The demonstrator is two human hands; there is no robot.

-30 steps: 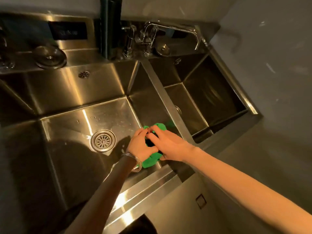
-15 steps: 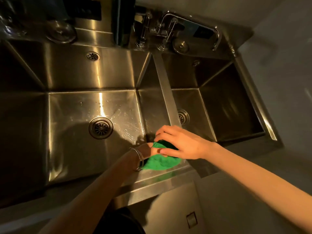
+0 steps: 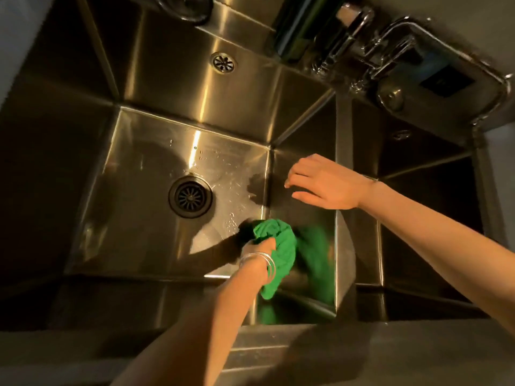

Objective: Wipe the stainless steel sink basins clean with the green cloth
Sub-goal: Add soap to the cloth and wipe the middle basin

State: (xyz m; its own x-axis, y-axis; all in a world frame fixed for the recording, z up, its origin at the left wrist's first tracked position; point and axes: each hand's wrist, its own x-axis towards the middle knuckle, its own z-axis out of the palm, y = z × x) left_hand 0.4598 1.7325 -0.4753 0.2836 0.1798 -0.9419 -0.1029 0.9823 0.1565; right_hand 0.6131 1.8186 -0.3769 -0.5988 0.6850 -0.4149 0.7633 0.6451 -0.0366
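Observation:
The green cloth (image 3: 280, 246) is bunched in my left hand (image 3: 257, 246), which wears silver bangles and presses it into the front right corner of the left basin (image 3: 145, 218). Its green reflection shows on the basin's right wall. My right hand (image 3: 323, 182) hovers open above that wall, fingers spread, holding nothing. The round drain (image 3: 191, 196) sits in the middle of the left basin floor with water drops around it. The right basin (image 3: 429, 218) lies dark beyond the divider (image 3: 342, 162).
Chrome taps and a curved faucet (image 3: 390, 37) stand on the back ledge at upper right, beside a dark bottle (image 3: 295, 26). An overflow grille (image 3: 223, 62) is on the left basin's back wall. The counter's front edge (image 3: 278, 352) runs along the bottom.
My right hand has let go of the cloth and lifted away to the right. My left hand alone now holds the cloth, down in the left basin's corner. The view has tilted over the left basin.

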